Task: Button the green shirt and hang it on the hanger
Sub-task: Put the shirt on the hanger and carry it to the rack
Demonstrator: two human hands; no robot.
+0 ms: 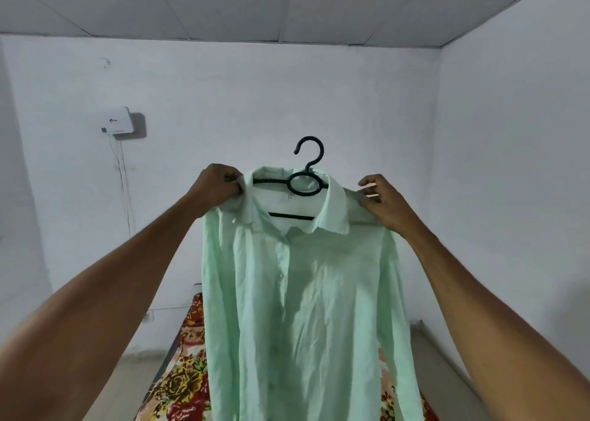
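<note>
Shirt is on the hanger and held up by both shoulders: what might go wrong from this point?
The black plastic hanger hangs on nothing; only the left hand and right hand pinching the pale green button-up shirt support it, so releasing may drop both. The top collar looks unbuttoned, so it might slip off.

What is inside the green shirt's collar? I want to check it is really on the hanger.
A dark hanger sits inside the green shirt: hook, ring and crossbar show in the open neck. Its shoulder arms are covered by fabric, where the left hand and right hand grip.
</note>
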